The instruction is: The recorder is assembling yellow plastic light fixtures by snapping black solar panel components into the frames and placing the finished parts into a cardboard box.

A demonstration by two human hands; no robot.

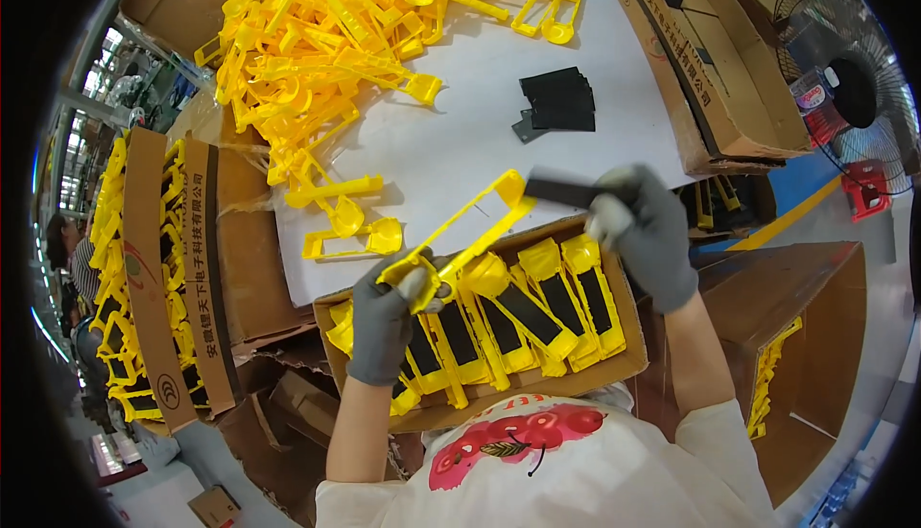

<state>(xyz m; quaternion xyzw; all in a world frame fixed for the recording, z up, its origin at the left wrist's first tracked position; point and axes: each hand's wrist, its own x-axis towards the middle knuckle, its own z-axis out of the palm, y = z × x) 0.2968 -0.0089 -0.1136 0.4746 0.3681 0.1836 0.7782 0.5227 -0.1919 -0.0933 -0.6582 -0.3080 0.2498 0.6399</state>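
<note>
My left hand [384, 317], in a grey glove, is closed around the cupped end of a yellow plastic frame [511, 187]. The frame slants up and to the right, its long opening unfilled. In my gloved right hand [648, 235] a flat black strip [564, 191] is pinched at one end. Motion blurs the strip, and its free end is close to the frame's far end; I cannot tell whether they touch. Below both hands stands a cardboard box [614, 367] with several yellow frames [554, 290] that have black strips in them.
A large heap of yellow frames [317, 39] covers the white table's [460, 135] back left. Black strips [561, 101] lie stacked at its middle right. Open cardboard boxes stand at the back right [715, 68], left [149, 279] and lower right [815, 336]. A fan [854, 87] is far right.
</note>
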